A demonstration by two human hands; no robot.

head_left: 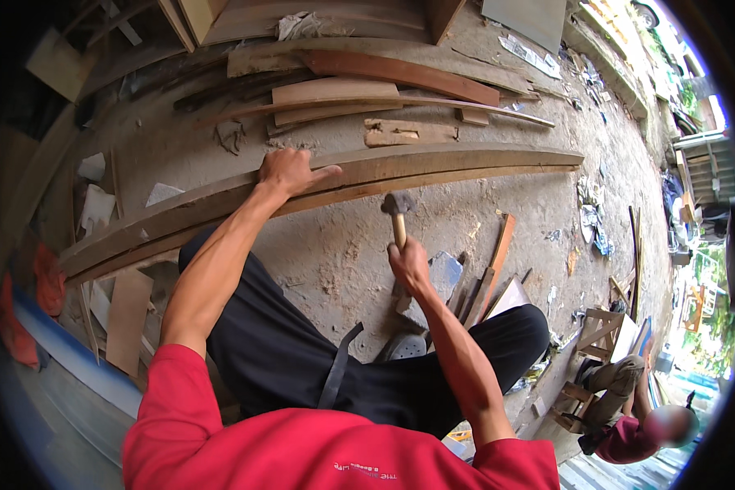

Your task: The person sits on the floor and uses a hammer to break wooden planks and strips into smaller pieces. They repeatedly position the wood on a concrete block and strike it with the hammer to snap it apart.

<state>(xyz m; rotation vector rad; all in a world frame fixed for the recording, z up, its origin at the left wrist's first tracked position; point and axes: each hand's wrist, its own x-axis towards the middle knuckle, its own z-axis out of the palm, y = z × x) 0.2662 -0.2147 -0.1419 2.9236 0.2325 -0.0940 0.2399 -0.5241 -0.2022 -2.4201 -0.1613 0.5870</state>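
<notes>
A long wooden beam [449, 159] runs across the view in front of me, bent by the lens, with a dark lengthwise line along its near side. My left hand [286, 171] grips its upper edge, fingers curled over the far side and thumb stretched to the right. In my right hand [410, 261] is a hammer [398, 224], closed around its light wooden handle. The dark metal head points up, just short of the beam's near side and apart from it.
Beyond the beam lie several planks, one reddish-brown [404, 75], and a short notched block [411, 132]. Wood offcuts [492, 273] lie right of my right hand. Another person [629, 416] sits at the far right. A blue-and-white curved panel [73, 359] stands at left.
</notes>
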